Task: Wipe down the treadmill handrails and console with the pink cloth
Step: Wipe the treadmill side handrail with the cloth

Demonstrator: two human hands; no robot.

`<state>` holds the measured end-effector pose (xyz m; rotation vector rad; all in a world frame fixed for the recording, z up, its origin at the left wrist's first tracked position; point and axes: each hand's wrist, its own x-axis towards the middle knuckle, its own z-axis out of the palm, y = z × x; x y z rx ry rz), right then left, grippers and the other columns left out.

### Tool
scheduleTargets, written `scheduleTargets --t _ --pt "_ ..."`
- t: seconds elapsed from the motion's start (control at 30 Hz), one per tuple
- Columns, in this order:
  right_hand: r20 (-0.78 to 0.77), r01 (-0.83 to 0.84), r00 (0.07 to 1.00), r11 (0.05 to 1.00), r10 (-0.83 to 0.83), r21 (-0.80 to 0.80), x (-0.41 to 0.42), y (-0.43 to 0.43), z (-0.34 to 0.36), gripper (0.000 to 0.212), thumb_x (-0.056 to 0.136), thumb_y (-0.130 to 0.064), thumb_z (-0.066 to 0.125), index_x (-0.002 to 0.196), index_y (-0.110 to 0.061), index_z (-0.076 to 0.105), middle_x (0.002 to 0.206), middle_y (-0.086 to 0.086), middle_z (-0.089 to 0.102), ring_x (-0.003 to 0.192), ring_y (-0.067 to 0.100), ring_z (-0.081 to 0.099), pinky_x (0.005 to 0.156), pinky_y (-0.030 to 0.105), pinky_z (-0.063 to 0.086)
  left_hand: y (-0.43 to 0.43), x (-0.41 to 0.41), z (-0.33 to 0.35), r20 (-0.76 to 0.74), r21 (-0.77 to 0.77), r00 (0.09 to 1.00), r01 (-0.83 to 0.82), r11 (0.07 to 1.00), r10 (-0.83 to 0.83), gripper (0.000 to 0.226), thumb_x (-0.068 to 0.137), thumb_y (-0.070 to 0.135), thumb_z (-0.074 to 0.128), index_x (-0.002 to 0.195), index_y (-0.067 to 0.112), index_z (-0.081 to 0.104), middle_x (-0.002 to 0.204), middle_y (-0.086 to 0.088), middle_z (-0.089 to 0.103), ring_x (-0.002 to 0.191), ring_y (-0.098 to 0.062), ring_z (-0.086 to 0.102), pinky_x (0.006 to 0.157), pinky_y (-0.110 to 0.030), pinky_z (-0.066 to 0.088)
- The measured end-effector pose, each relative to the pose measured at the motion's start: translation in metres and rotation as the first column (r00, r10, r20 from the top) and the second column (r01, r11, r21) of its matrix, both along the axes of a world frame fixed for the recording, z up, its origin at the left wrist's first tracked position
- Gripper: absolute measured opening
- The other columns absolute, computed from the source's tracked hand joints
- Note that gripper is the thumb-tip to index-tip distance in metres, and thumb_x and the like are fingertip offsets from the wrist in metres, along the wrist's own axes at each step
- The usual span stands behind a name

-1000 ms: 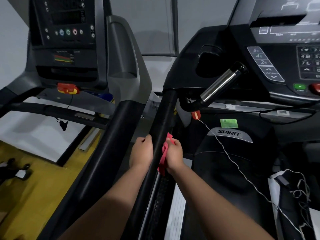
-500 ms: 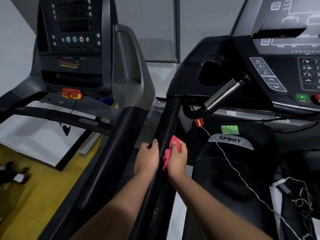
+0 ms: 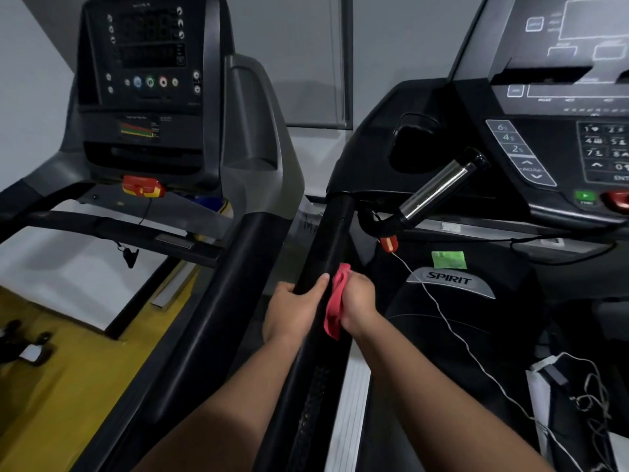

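Left hand (image 3: 292,311) grips the black handrail (image 3: 328,240) from its 9 o'clock side. The thumb lies across the top; the fingers curl round the rail out of sight.

Right hand (image 3: 359,301) is just at 3 o'clock of the left, fingers closed round the pink cloth (image 3: 333,311). The cloth is bunched and pressed on the rail's right flank, between palm and rail, with a loose tail hanging toward 6 o'clock.

Console (image 3: 558,137) is at 2 o'clock from the hands, well apart, with keypad and green button (image 3: 584,196) showing.

Chrome grip bar (image 3: 439,189) points to 1 o'clock, between the rail top and the console. A red clip (image 3: 389,243) sits below it, and a white cord (image 3: 452,328) runs off toward 5 o'clock.

Neighbouring treadmill's display (image 3: 146,73) is at 10 o'clock.
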<state>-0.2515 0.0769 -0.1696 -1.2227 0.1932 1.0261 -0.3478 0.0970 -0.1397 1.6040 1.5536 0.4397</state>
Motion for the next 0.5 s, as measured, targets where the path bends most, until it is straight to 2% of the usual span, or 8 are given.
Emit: scheduleTargets --t 0.07,0.13,0.17,0.23,0.3,0.4,0.43,0.5 --pt "0.229 0.022 0.973 1.0 -0.018 -0.013 -0.007 0.001 -0.002 0.018 0.088 -0.026 0.053 0.089 -0.009 0.059 0.086 0.014 0.064 0.077 0.027 0.064 0.079 0.043 0.055 0.002 0.0 -0.001 -0.013 0.009 1.0 -0.003 1.0 0.003 0.045 0.076 0.063 0.062 0.089 0.023 0.049 0.073 0.013 0.055 0.072 -0.013 0.055 0.068 -0.027 0.04" --pt "0.452 -0.01 0.891 0.998 0.039 -0.068 -0.018 -0.006 -0.001 0.022 0.083 -0.038 0.054 0.088 -0.017 0.06 0.098 0.013 0.063 0.087 0.025 0.064 0.087 0.045 0.052 0.003 -0.001 -0.003 -0.011 0.012 1.0 0.017 1.0 -0.017 0.042 0.08 0.057 0.062 0.092 0.017 0.053 0.08 0.003 0.063 0.077 -0.019 0.06 0.069 -0.028 0.042" --pt "0.514 -0.024 0.856 0.996 0.063 -0.082 -0.023 -0.01 -0.001 0.016 0.085 -0.038 0.054 0.087 -0.022 0.059 0.103 0.012 0.061 0.09 0.023 0.063 0.089 0.043 0.051 0.002 -0.001 -0.002 -0.014 0.011 0.999 0.033 0.999 -0.033 0.044 0.082 0.057 0.059 0.093 0.015 0.053 0.084 0.0 0.063 0.079 -0.02 0.059 0.07 -0.028 0.041" --pt "0.532 -0.038 0.844 0.998 0.063 -0.059 -0.027 -0.016 -0.007 0.009 0.088 -0.039 0.053 0.087 -0.031 0.056 0.105 0.009 0.06 0.092 0.021 0.063 0.089 0.043 0.051 0.001 0.0 -0.001 -0.039 0.016 0.998 0.044 0.999 -0.043 0.051 0.082 0.065 0.054 0.095 0.016 0.048 0.084 0.004 0.058 0.08 -0.018 0.055 0.071 -0.028 0.039" --pt "0.419 -0.002 0.908 1.0 -0.003 0.009 -0.024 -0.02 -0.008 0.008 0.094 -0.034 0.051 0.089 -0.031 0.055 0.097 0.009 0.063 0.085 0.021 0.064 0.082 0.039 0.054 -0.001 0.001 0.0 -0.055 0.035 0.997 0.048 0.998 -0.046 0.052 0.081 0.069 0.051 0.097 0.02 0.043 0.079 0.011 0.051 0.08 -0.015 0.052 0.07 -0.028 0.038" --pt "0.005 0.112 0.993 0.985 -0.114 0.131 -0.02 -0.015 -0.013 0.013 0.1 -0.016 0.045 0.094 -0.012 0.057 0.07 0.007 0.059 0.053 0.014 0.059 0.05 0.022 0.049 0.001 0.001 -0.002 -0.079 0.047 0.996 0.034 0.998 -0.03 0.055 0.081 0.071 0.049 0.103 0.02 0.05 0.088 0.007 0.058 0.08 -0.016 0.053 0.067 -0.029 0.037" --pt "-0.133 0.107 0.987 0.984 -0.088 0.145 -0.018 -0.014 -0.012 0.015 0.099 -0.017 0.047 0.096 -0.009 0.059 0.07 0.008 0.061 0.051 0.014 0.061 0.049 0.021 0.05 0.001 0.0 -0.002 -0.094 0.051 0.995 0.031 0.998 -0.026 0.055 0.081 0.07 0.049 0.104 0.02 0.05 0.088 0.006 0.057 0.079 -0.016 0.053 0.066 -0.028 0.037" --pt "-0.309 -0.01 0.949 0.985 0.064 0.172 -0.013 -0.006 -0.013 0.023 0.095 -0.029 0.053 0.096 -0.009 0.065 0.081 0.012 0.067 0.062 0.022 0.068 0.059 0.029 0.056 0.0 0.002 -0.002 -0.098 0.054 0.995 0.027 0.998 -0.022 0.055 0.081 0.07 0.049 0.104 0.02 0.05 0.081 0.01 0.054 0.075 -0.014 0.052 0.059 -0.026 0.035"
